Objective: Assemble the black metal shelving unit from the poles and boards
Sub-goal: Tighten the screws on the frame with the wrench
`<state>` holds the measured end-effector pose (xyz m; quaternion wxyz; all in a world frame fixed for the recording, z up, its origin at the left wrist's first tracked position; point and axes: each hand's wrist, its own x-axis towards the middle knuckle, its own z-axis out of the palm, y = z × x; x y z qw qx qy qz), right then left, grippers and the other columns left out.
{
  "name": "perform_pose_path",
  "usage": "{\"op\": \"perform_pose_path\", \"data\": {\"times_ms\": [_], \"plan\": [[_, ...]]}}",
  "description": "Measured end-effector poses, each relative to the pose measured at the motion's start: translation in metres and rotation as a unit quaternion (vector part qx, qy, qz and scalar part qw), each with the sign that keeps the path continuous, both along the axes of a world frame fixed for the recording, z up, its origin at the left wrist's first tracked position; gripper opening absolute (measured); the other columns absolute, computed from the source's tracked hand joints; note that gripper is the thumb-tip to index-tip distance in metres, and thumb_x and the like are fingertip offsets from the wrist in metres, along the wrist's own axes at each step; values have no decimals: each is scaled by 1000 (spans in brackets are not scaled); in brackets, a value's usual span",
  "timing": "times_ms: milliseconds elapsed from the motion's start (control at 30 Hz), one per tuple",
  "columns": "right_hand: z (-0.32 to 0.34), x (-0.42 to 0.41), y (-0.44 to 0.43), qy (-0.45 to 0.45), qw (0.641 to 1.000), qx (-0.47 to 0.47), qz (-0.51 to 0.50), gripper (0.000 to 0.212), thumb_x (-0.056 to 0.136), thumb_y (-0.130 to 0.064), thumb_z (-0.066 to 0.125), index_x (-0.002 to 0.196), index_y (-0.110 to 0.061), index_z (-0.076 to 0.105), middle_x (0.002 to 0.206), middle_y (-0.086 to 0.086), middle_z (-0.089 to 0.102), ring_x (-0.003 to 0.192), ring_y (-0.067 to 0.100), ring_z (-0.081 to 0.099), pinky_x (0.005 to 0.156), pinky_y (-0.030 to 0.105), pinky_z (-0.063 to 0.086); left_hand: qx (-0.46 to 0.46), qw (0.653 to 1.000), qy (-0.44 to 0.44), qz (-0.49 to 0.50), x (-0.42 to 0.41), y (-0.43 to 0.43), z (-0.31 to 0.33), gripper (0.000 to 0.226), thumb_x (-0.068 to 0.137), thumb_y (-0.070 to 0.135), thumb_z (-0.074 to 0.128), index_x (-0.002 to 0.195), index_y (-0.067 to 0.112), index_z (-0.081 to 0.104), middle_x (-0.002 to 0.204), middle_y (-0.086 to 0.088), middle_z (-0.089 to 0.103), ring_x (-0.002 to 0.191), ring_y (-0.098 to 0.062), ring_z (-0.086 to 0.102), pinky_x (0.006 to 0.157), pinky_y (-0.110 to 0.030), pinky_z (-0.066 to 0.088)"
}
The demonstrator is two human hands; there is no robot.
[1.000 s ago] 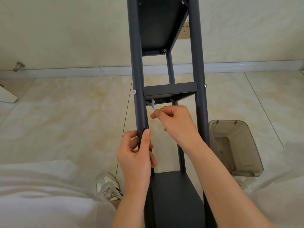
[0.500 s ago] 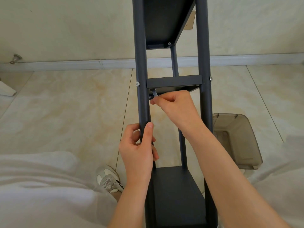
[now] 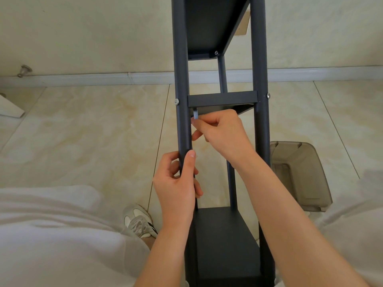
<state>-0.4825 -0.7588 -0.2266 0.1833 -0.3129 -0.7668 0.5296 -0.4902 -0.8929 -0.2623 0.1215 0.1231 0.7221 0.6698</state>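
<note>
While my left grip wraps the left pole of the black shelving unit, thumb laid up along the tube and fingers curled behind it, my right grip sits just above it and pinches a small silver tool. That tool rises from my right fingertips to the underside of the middle board, at the corner beside the left pole. Its tip is hidden behind the board's front lip, so I cannot tell what it meets.

A silver screw shows on the left pole level with that board, up and to the left of my right grip. A second screw sits on the right pole, up and to the right.

Well above both grips is the upper board, seen from underneath. Below them, between my forearms, lies the lower board. The unit stands on the tiled floor between my white-trousered knees.

Right of my right forearm, past the right pole, a translucent grey bin rests on the floor. Down and left of my left grip is a white sneaker.
</note>
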Motion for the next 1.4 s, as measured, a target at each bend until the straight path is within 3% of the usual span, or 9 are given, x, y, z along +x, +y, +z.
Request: {"op": "perform_pose_path", "data": {"times_ms": [133, 400, 600, 700, 800, 1000, 1133, 1267, 1400], "plan": [[0, 0, 6, -8, 1000, 6, 25, 15, 96, -25, 62, 94, -21, 77, 67, -16, 71, 59, 0, 62, 62, 15, 46, 0, 1000, 0, -2, 0, -1, -1, 33, 82, 52, 61, 96, 22, 64, 68, -5, 63, 36, -22, 54, 36, -23, 46], [-7, -7, 1, 9, 997, 72, 13, 19, 96, -24, 61, 90, -18, 78, 64, -21, 64, 65, -6, 61, 62, 8, 42, -1, 1000, 1, 0, 0, -1, -2, 35, 81, 54, 61, 97, 23, 64, 69, -4, 64, 37, -22, 54, 36, -24, 46], [-27, -16, -13, 99, 978, 172, -58, 35, 95, -10, 62, 60, -13, 57, 45, -18, 39, 45, 2, 47, 52, 6, 34, 3, 1000, 5, -3, 1, -2, -2, 29, 84, 52, 62, 96, 26, 64, 69, -5, 63, 36, -23, 54, 35, -26, 45], [-34, -20, -14, 127, 964, 216, -92, 25, 92, -8, 64, 68, -2, 68, 53, -11, 45, 45, 1, 37, 54, 6, 30, -1, 1000, 10, -5, 2, -2, -2, 27, 85, 51, 61, 96, 27, 64, 69, -4, 64, 36, -22, 54, 36, -25, 46], [-35, -21, -13, 130, 960, 230, -94, 21, 92, -9, 64, 75, -1, 71, 59, -4, 54, 53, 6, 44, 58, 11, 34, -2, 1000, 10, -4, 2, -3, -3, 26, 85, 50, 61, 97, 26, 64, 69, -4, 64, 36, -23, 54, 35, -26, 47], [-28, -10, -1, 57, 990, 129, 0, 26, 96, -17, 59, 71, -12, 65, 60, -2, 63, 62, 7, 62, 57, 13, 44, 1, 1000, 8, -6, 1, -3, -2, 28, 85, 49, 61, 96, 24, 65, 68, -5, 63, 36, -23, 54, 36, -26, 46], [-16, -4, 5, 13, 996, 87, 8, 26, 96, -19, 57, 83, 1, 69, 67, 19, 62, 52, 11, 50, 52, 13, 40, -4, 1000, 13, -5, 1, -2, -2, 27, 84, 51, 61, 95, 27, 64, 68, -3, 64, 36, -22, 54, 35, -26, 47], [-4, 0, 0, 7, 998, 65, -1, 22, 95, -15, 57, 84, 0, 70, 67, 18, 61, 47, 2, 42, 49, 6, 36, 1, 1000, 9, -5, 1, -2, -1, 27, 83, 53, 61, 95, 28, 64, 69, -4, 64, 36, -22, 54, 35, -25, 46], [3, 3, -1, 6, 999, 47, -19, 20, 93, -15, 57, 83, -10, 73, 69, 12, 65, 54, 12, 49, 50, 11, 38, -1, 1000, 8, -2, 2, -2, -1, 28, 82, 54, 60, 95, 29, 64, 68, -4, 64, 37, -22, 54, 36, -25, 47]]}}
